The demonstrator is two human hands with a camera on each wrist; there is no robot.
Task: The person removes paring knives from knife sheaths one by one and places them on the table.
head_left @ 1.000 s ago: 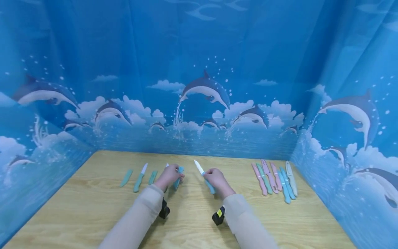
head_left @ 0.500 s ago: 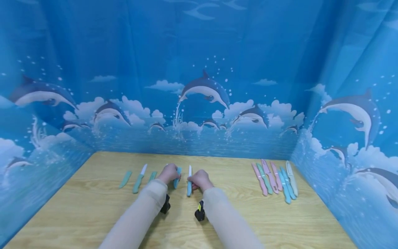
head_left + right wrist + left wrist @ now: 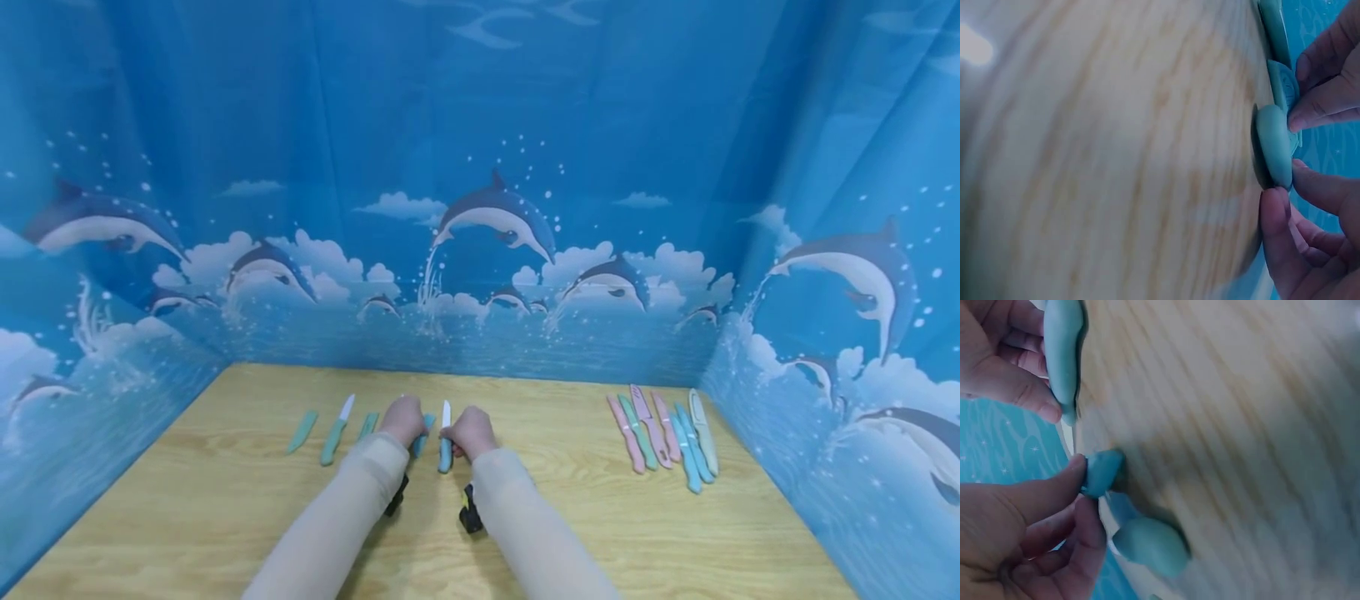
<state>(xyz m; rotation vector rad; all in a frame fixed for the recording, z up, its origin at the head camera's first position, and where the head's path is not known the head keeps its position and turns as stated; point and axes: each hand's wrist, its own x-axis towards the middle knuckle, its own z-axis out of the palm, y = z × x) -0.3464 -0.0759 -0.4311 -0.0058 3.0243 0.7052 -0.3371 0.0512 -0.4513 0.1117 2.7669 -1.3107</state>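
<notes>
My left hand (image 3: pixel 406 421) pinches a light blue knife sheath (image 3: pixel 422 432) low over the wooden table (image 3: pixel 570 517); in the left wrist view its thumb and fingers (image 3: pixel 1079 487) close on the sheath's end (image 3: pixel 1103 472). My right hand (image 3: pixel 467 433) grips a blue-handled knife (image 3: pixel 446 446) just right of the sheath, white blade (image 3: pixel 446 413) pointing away from me. The right wrist view shows the handle's butt (image 3: pixel 1274 145) between my fingers (image 3: pixel 1310 187). Knife and sheath lie side by side, a small gap between them.
Left of my hands lie a teal sheath (image 3: pixel 302 431), a teal-handled knife (image 3: pixel 336 431) and another teal sheath (image 3: pixel 367 425). Several sheathed pink, teal and blue knives (image 3: pixel 663 437) lie in a row at the right. A dolphin-print blue curtain (image 3: pixel 480 208) walls in three sides.
My right hand has carried the knife left, up beside the left hand. The blade has swung from slanting left to pointing straight away. The left hand has barely moved.
</notes>
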